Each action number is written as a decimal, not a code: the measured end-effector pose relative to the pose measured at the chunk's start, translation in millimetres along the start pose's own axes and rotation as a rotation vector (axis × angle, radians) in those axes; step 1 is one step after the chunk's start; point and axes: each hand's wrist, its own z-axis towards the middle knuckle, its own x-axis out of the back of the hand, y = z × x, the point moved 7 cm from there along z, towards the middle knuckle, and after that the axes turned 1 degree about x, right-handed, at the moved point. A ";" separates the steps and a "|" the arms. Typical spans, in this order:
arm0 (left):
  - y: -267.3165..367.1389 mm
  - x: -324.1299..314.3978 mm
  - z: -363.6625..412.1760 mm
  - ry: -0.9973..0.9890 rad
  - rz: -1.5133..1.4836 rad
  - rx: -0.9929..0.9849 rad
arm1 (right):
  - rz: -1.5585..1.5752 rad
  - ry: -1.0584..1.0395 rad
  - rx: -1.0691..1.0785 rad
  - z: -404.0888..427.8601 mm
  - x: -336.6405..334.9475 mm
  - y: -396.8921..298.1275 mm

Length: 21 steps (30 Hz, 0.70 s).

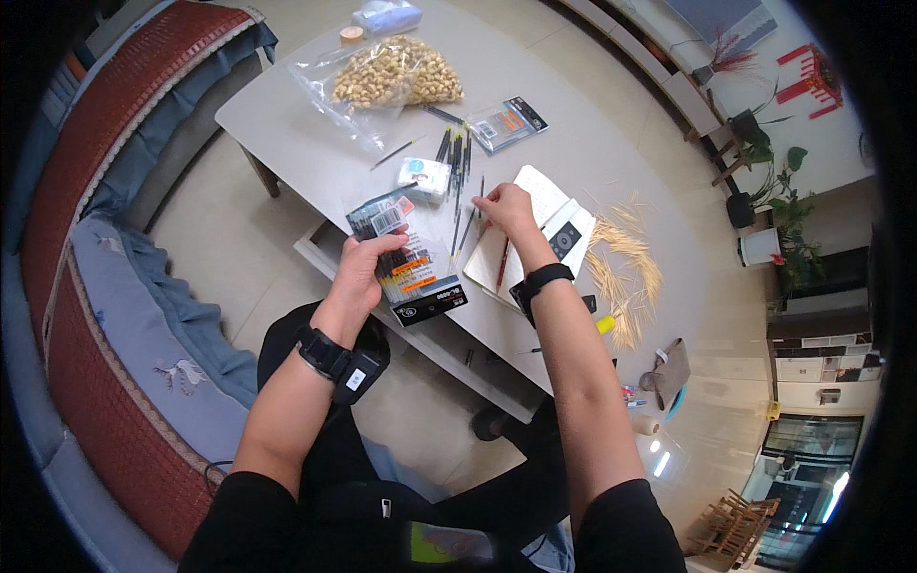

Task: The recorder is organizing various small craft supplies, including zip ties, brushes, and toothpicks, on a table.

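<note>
My left hand (362, 276) grips a clear plastic packet of pen refills (412, 261) with a black header, tilted over the table's near edge. The packet bears printed writing and a barcode. My right hand (507, 208) pinches the upper end of a thin dark pen refill (466, 230), just above the tabletop. More loose refills with yellow ends (456, 150) lie in a bunch beyond it. Between the packet and that bunch sits a small white box (424, 177). An open notebook (488, 259) is under my right forearm and wrist, with a dark red pen (503, 265) on its page.
A clear bag of pistachio-like nuts (397, 75) and another refill packet (507, 125) lie on the far part of the pale table (573, 136). Toothpicks (630, 265) are scattered at the right. A drawer (423, 351) juts out below the near edge. A sofa (136, 315) stands left.
</note>
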 end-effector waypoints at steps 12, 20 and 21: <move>3.8 -3.2 -3.8 0.009 0.037 0.030 | -0.129 -0.055 -0.150 9.2 -20.9 -0.5; -19.2 -15.5 4.2 -0.088 0.006 0.098 | -0.104 0.091 -0.089 13.2 -13.3 23.3; -17.4 -12.3 2.7 -0.097 0.009 0.090 | 0.050 0.034 -0.125 4.1 -12.0 11.9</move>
